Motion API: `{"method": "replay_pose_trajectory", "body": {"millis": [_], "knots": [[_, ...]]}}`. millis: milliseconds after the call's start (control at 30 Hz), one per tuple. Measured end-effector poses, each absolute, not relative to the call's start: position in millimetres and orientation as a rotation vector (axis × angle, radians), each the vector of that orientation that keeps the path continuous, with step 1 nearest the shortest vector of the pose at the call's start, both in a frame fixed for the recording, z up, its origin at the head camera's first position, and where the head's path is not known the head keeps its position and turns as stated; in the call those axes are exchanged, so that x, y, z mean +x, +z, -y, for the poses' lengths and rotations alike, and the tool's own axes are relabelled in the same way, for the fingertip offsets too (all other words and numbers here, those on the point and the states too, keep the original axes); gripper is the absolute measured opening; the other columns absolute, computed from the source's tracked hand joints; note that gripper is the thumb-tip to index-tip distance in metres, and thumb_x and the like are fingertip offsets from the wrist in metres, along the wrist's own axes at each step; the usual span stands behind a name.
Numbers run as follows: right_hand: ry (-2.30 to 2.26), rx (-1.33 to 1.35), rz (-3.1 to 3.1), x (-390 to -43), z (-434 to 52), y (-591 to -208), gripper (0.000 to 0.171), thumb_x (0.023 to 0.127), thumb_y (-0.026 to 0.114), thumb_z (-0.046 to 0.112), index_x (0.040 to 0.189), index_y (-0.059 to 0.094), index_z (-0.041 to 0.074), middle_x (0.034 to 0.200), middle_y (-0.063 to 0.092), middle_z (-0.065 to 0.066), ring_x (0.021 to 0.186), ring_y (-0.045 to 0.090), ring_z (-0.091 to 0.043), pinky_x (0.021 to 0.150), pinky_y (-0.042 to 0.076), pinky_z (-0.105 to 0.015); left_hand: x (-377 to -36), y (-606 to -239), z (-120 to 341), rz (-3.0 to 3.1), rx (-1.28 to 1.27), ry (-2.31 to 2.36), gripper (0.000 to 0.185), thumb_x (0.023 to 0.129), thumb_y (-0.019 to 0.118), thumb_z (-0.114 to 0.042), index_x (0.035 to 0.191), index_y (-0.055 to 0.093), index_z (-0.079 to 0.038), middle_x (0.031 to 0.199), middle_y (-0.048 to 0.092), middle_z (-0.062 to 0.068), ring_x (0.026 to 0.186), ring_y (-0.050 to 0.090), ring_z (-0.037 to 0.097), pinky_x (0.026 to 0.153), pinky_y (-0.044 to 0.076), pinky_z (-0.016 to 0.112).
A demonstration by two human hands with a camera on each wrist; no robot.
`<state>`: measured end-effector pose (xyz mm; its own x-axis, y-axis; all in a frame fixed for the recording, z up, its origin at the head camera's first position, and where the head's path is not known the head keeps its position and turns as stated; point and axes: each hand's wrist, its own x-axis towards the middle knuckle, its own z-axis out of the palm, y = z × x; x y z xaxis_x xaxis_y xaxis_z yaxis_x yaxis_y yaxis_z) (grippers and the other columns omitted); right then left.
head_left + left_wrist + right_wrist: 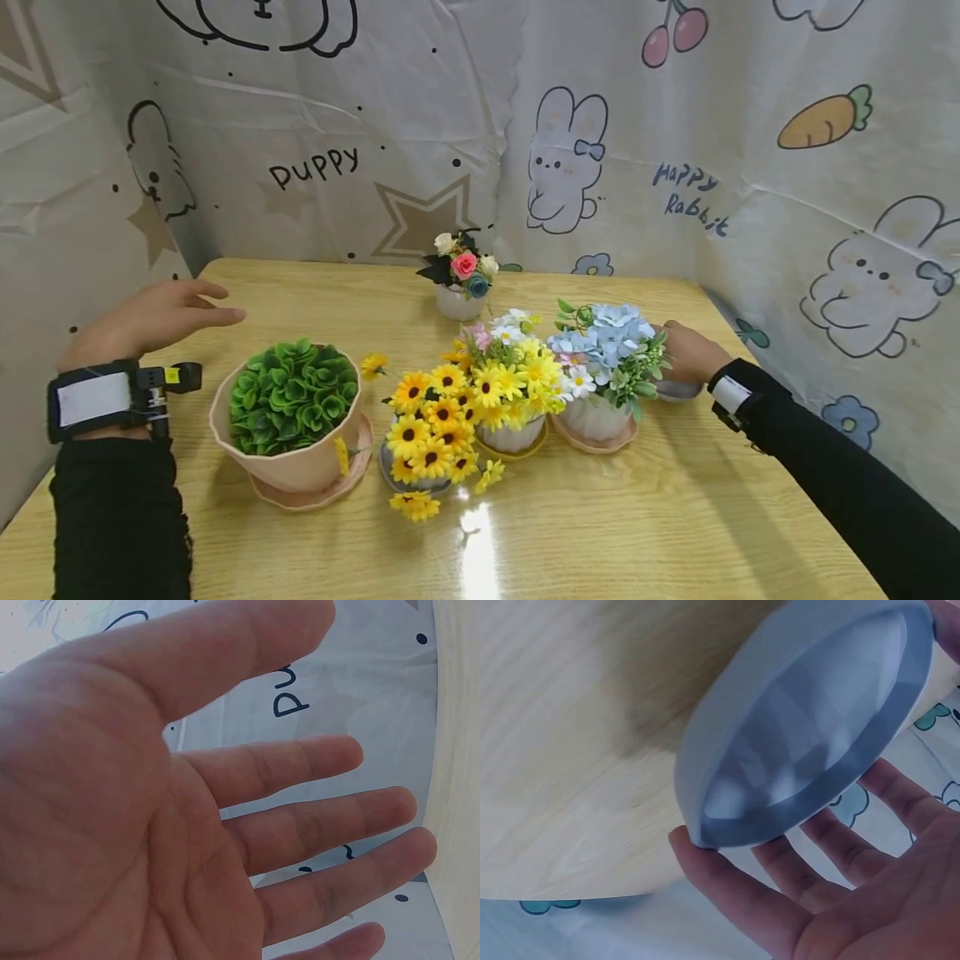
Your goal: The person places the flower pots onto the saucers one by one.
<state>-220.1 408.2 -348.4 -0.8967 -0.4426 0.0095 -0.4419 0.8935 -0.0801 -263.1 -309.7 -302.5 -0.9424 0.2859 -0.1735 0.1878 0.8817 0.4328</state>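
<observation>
My right hand (688, 357) grips a grey saucer (739, 697) by its rim at the right side of the table, beside the pot of blue hydrangeas (611, 333). In the right wrist view the saucer is tilted, its hollow side facing the camera, with fingertips along one edge and the thumb at the other. The hydrangea pot partly hides this hand in the head view. My left hand (161, 317) hovers over the table's left side, fingers extended and palm bare, behind the large pink pot of green leaves (292, 400).
Orange-yellow sunflowers (431, 425) and a pot of yellow daisies (513, 383) stand mid-table on saucers. A small white pot with roses (461, 300) is at the back. Loose yellow blossoms lie near the green plant. Printed cloth (450, 125) hangs behind the table (615, 517).
</observation>
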Motion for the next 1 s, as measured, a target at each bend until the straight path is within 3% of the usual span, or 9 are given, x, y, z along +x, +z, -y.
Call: {"method": "replay_pose_trajectory", "body": {"millis": [200,333,467,600,700,833,1000], "knots": [[-0.372,-0.349,-2.956,-197.0,-406.6,-336.7,0.083,0.069,0.097,0.027,0.136,0.062,-0.008,0.117,0.06,-0.029,0.097,0.061,-0.037,0.081,0.057,-0.052,-262.3,-301.3,311.9,-2.811,0.34,0.613,0.091,0.11,0.049,-0.058,0.154,0.032,0.02,0.153,0.032,0.049,0.132,0.041,0.069,0.102,0.042,0.079],[-0.407,-0.311,-2.93,-183.8,-406.7,-332.4,0.101,0.068,0.098,0.032,0.148,0.052,-0.009,0.124,0.056,-0.032,0.096,0.059,-0.035,0.074,0.055,-0.044,-260.4,-298.8,310.0,-2.812,0.343,0.625,0.09,0.111,0.049,-0.057,0.154,0.032,0.021,0.152,0.032,0.049,0.132,0.041,0.069,0.102,0.041,0.079],[-0.405,-0.315,-2.897,-175.0,-406.6,-336.9,0.11,0.066,0.098,0.031,0.151,0.045,-0.015,0.122,0.054,-0.029,0.094,0.057,-0.033,0.073,0.054,-0.041,-259.6,-298.1,308.2,-2.805,0.348,0.626,0.089,0.112,0.048,-0.055,0.153,0.032,0.022,0.152,0.031,0.05,0.133,0.039,0.069,0.103,0.04,0.08],[-0.428,-0.349,-2.862,-172.2,-404.2,-347.4,0.11,0.062,0.101,0.032,0.15,0.051,-0.011,0.123,0.056,-0.025,0.102,0.057,-0.034,0.084,0.054,-0.047,-259.8,-299.3,310.3,-2.799,0.328,0.629,0.091,0.111,0.048,-0.057,0.154,0.03,0.021,0.152,0.03,0.05,0.132,0.039,0.07,0.102,0.04,0.08],[-0.464,-0.386,-2.834,-171.6,-401.9,-355.0,0.109,0.06,0.103,0.033,0.15,0.055,-0.006,0.137,0.055,-0.03,0.121,0.057,-0.045,0.099,0.053,-0.06,-260.2,-300.1,312.3,-2.805,0.313,0.626,0.094,0.109,0.049,-0.061,0.154,0.032,0.02,0.153,0.031,0.049,0.132,0.04,0.069,0.102,0.041,0.079],[-0.532,-0.43,-2.798,-171.2,-398.8,-358.8,0.116,0.059,0.104,0.03,0.155,0.049,-0.005,0.158,0.043,-0.034,0.143,0.041,-0.057,0.112,0.04,-0.073,-259.9,-300.0,313.2,-2.806,0.306,0.624,0.096,0.108,0.048,-0.064,0.155,0.033,0.019,0.153,0.032,0.048,0.132,0.041,0.068,0.101,0.042,0.079],[-0.531,-0.457,-2.76,-171.5,-395.4,-353.0,0.121,0.06,0.106,0.029,0.159,0.044,-0.004,0.163,0.036,-0.035,0.147,0.033,-0.059,0.114,0.035,-0.075,-258.7,-298.4,310.7,-2.797,0.302,0.642,0.095,0.108,0.049,-0.063,0.155,0.032,0.018,0.151,0.035,0.049,0.132,0.042,0.068,0.1,0.044,0.077]]}}
